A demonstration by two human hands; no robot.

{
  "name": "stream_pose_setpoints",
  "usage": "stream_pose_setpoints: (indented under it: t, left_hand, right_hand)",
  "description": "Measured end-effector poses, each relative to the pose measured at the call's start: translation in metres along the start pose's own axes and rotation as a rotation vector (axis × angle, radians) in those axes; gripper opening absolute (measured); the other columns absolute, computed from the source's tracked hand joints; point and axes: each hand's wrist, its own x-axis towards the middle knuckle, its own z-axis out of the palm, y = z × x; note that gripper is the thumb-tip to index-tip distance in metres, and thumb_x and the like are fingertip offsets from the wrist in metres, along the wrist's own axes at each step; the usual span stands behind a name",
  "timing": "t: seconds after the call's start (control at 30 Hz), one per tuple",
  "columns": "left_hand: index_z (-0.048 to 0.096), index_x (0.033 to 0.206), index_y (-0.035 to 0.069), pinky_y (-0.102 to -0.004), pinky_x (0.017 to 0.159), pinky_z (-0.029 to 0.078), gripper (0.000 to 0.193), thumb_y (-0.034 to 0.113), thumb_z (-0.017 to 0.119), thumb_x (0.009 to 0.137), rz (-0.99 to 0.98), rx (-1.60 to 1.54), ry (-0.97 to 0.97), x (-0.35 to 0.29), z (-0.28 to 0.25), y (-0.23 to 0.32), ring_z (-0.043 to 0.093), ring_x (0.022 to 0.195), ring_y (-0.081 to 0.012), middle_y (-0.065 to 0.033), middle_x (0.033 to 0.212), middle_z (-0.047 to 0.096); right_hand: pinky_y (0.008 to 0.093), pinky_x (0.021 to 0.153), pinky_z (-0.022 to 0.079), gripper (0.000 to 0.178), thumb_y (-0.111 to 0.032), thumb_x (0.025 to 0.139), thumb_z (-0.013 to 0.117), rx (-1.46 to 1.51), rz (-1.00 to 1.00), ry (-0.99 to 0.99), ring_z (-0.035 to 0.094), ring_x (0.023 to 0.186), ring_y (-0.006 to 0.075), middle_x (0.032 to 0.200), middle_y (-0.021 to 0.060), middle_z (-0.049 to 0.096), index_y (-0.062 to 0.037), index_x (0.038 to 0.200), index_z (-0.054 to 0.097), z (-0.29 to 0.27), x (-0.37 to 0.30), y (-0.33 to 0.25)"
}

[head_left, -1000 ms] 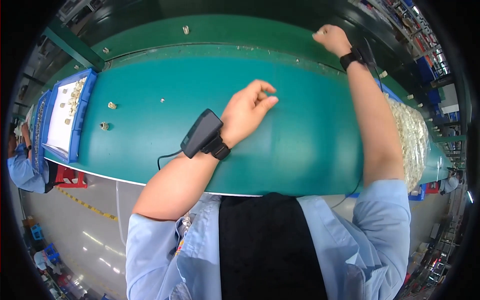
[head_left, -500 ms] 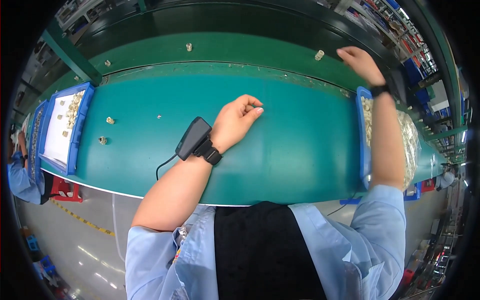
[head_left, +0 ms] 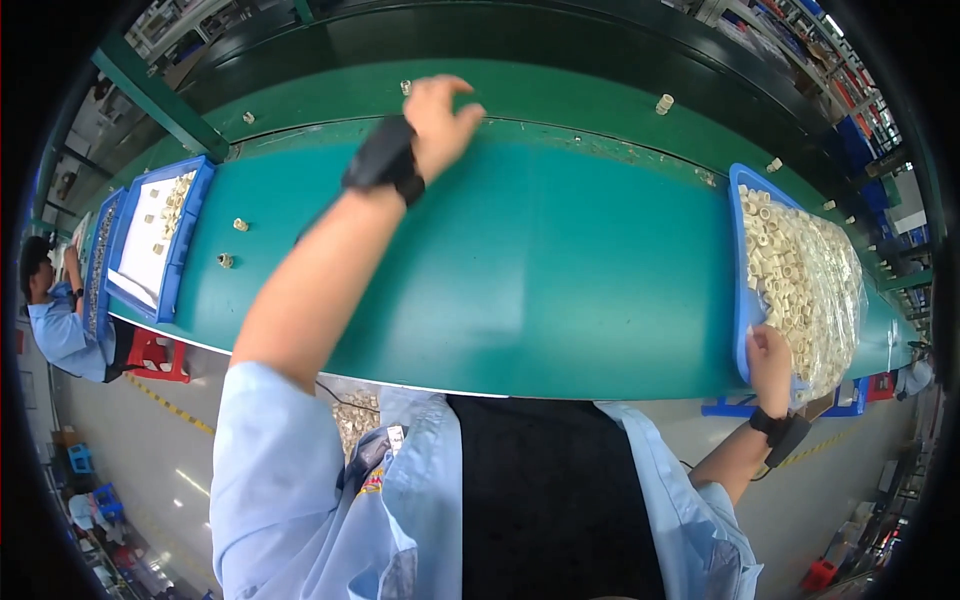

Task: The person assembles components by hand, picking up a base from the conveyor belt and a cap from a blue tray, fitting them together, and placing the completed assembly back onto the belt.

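Observation:
My left hand (head_left: 445, 120) reaches over the seam between the green table mat and the far green belt. Its thumb and fingers are apart, and I see nothing held. Beside its knuckles stands a small cream-coloured cylindrical part (head_left: 406, 87) on the belt. My right hand (head_left: 770, 365) is low at the near end of a blue tray (head_left: 741, 230) on the right. Its fingers are closed together; what they hold, if anything, is hidden. Many short cream-coloured cylindrical parts (head_left: 775, 255) fill that tray, with a clear plastic bag (head_left: 838, 285) among them.
Two more small parts (head_left: 240, 224) lie on the mat at left. Another blue tray (head_left: 190, 225) there holds similar parts on white paper. More parts (head_left: 664, 104) stand spaced along the belt. A green post (head_left: 160, 100) rises at far left, where a co-worker (head_left: 65, 320) sits.
My left hand has moved away from me, from mid-mat to the belt's edge. My right hand has come back from the belt to the near end of the right tray. The view has shifted slightly.

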Motion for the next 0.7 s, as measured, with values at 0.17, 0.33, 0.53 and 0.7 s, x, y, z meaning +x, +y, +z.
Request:
stream_pose_setpoints:
  t: [0.17,0.33,0.53,0.7]
  left_hand:
    - [0.059,0.105,0.007,-0.0380,0.086,0.044,0.041,0.033,0.066,0.075,-0.303,0.306,0.001,0.047,-0.004,-0.053,0.053,0.102,-0.0309,-0.0149,0.108,0.056]
    - [0.060,0.106,0.007,-0.0374,0.083,0.045,0.033,0.028,0.060,0.081,-0.354,0.235,-0.204,0.043,0.003,-0.063,0.057,0.096,-0.0310,-0.0147,0.099,0.062]
    - [0.059,0.108,0.006,-0.0290,0.072,0.046,0.030,0.021,0.060,0.082,-0.182,-0.206,-0.236,0.011,0.005,0.008,0.058,0.078,-0.0195,-0.0095,0.086,0.062]
    - [0.057,0.107,0.004,-0.0244,0.064,0.045,0.031,0.018,0.064,0.080,-0.139,-0.502,-0.420,-0.035,-0.028,0.094,0.054,0.070,-0.0117,-0.0049,0.077,0.059]
  right_hand:
    - [0.0256,0.052,0.043,0.014,-0.009,0.077,0.062,0.005,-0.018,0.102,0.054,0.055,0.0138,0.063,0.0086,0.056,0.0014,0.082,0.055,0.010,0.007,0.002]
    - [0.0258,0.055,0.043,0.012,-0.009,0.079,0.061,0.124,0.221,0.055,0.053,0.058,0.0125,0.065,0.0073,0.056,-0.0009,0.082,0.053,0.006,0.006,-0.007]
    - [0.0215,0.056,0.042,0.014,-0.004,0.078,0.063,0.487,-0.020,0.332,0.051,0.063,0.0071,0.076,0.0025,0.055,-0.0019,0.085,0.051,-0.005,0.021,-0.022]
    - [0.0190,0.064,0.041,0.015,-0.002,0.080,0.060,0.755,-0.227,0.138,0.051,0.073,0.0066,0.084,0.0027,0.054,-0.0017,0.092,0.051,-0.006,0.032,-0.100]
